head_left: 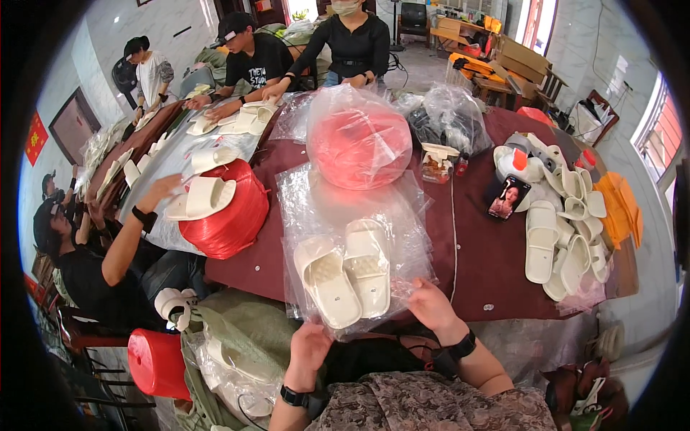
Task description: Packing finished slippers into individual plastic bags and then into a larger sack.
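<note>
Slippers (335, 289) in a bag (402, 276) — left hand (309, 350) pinching its edge at seven o'clock, right hand (433, 307) at four — could slide out if either grip slackens.

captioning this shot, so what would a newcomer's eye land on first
Probably the bulky red bundle in clear plastic, far middle of the maroon table. Next, the pair of cream slide slippers nearer, just ahead of the left hand and right hand. A lit smartphone stands out beside the slipper pile at right.
</note>
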A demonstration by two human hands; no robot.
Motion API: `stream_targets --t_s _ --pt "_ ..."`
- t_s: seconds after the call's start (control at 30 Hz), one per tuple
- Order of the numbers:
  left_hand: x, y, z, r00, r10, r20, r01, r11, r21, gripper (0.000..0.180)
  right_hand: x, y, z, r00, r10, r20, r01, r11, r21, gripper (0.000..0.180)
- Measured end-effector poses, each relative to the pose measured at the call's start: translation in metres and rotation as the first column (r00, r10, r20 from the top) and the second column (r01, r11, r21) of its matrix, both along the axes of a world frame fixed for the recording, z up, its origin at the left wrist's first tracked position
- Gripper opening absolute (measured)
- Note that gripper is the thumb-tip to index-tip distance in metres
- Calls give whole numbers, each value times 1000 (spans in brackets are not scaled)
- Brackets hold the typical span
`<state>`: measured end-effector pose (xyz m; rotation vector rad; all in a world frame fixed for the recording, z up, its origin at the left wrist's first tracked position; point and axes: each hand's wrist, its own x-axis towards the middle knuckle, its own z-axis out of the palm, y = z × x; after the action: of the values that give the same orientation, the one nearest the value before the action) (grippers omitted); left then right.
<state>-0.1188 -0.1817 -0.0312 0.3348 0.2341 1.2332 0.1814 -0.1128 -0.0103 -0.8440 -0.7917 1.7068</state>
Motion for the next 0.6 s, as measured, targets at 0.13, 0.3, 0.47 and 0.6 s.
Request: stream_targets --t_s 0.13,0.3,0.47,0.6 --pt "42 -3 65 954 19 -299 -95 966 -239 50 -15 -6 25 964 48 -262 -101 976 -192 21" --pt "51 -6 60 851 10 -525 -127 974 -189 53 -31 -21 44 977 162 -137 -180 976 -125 23" --pt "55 -4 76 834 -63 -548 -117 951 -286 52 -45 -35 40 907 338 249 -362 931 53 20" --pt "43 -16 90 833 5 -553 -194 939 -283 52 -54 -37 31 853 363 376 -452 872 185 17"
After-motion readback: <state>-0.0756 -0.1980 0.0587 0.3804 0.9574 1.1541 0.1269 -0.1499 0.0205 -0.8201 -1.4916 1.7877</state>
